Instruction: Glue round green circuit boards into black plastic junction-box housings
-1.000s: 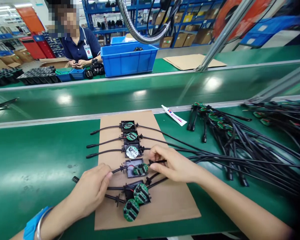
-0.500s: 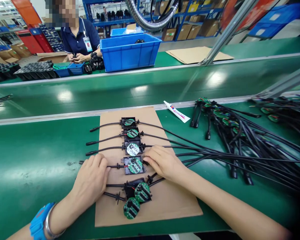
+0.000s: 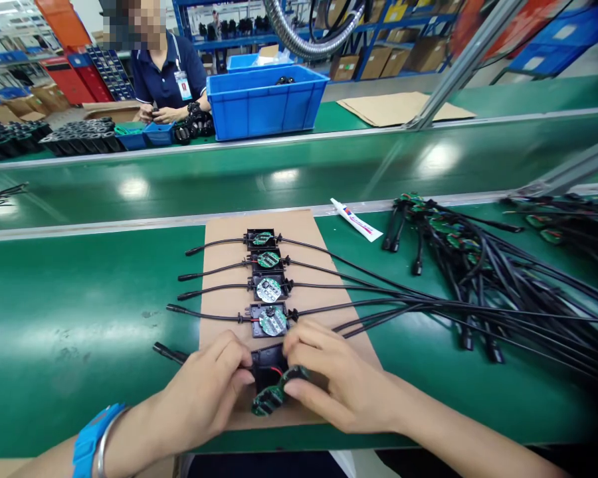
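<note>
Four black housings, each with a round green circuit board (image 3: 273,320) and black cables, lie in a column on a cardboard sheet (image 3: 224,232). Nearest me is another black housing (image 3: 268,358), partly covered by my fingers. My left hand (image 3: 212,382) is closed at its left side, its fingertips at the cable entry. My right hand (image 3: 336,378) pinches a round board (image 3: 295,374) at the housing's right side. A second round board (image 3: 268,401) hangs tilted just below. Fingers hide the near cables' ends.
A white tube (image 3: 356,220) lies beyond the sheet. Tangled cables with boards (image 3: 458,252) cover the right side. Across the green bench (image 3: 179,186), a person (image 3: 167,76) works beside a blue bin (image 3: 266,103). A metal post slants at right.
Both hands have moved toward me to the nearest housing. My right hand has left the fourth housing and taken hold of a board; my left hand has moved right, uncovering a cable end.
</note>
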A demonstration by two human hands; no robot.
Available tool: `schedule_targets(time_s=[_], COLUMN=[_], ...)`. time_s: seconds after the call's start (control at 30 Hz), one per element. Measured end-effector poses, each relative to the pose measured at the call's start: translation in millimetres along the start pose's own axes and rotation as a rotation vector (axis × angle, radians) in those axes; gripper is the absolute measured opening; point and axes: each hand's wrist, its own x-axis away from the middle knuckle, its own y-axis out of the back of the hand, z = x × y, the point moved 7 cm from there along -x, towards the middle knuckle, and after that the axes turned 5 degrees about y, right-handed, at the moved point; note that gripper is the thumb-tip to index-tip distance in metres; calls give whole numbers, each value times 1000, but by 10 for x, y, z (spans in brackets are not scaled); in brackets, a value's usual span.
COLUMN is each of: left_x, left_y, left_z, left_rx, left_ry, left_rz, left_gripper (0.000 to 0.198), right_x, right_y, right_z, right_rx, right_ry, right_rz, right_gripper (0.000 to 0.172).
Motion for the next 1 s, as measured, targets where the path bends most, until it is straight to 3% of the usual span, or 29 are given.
schedule_targets(time_s=[0.17,0.37,0.5,0.63,0.73,0.9,1.0], left_x=[94,76,45,-67,-145,-76,-21], left_y=[-181,-415,-324,-151,-50,109,102], left_z=[-30,71,86,142,179,193,215], left_rx=[-22,-224,-147,-109,-103,-103,-198], left_ry=[37,1,-16,5,10,-5,29], left_rz=[99,129,75,-57,-115,-176,-151], left_gripper=[14,22,17,15,17,17,19], right_x=[210,299,242,165,152,199,245], right_y=[-172,-473,-319,59,201,115,5], right_z=[54,-22,-21,-122,-245,-353,-360], right_rx=[23,386,354,115,45,12,74], right_ry=[-111,64,89,-106,-197,-175,-156], right_rz=[165,62,28,52,75,48,21], right_gripper=[13,11,20,27,27,7,7])
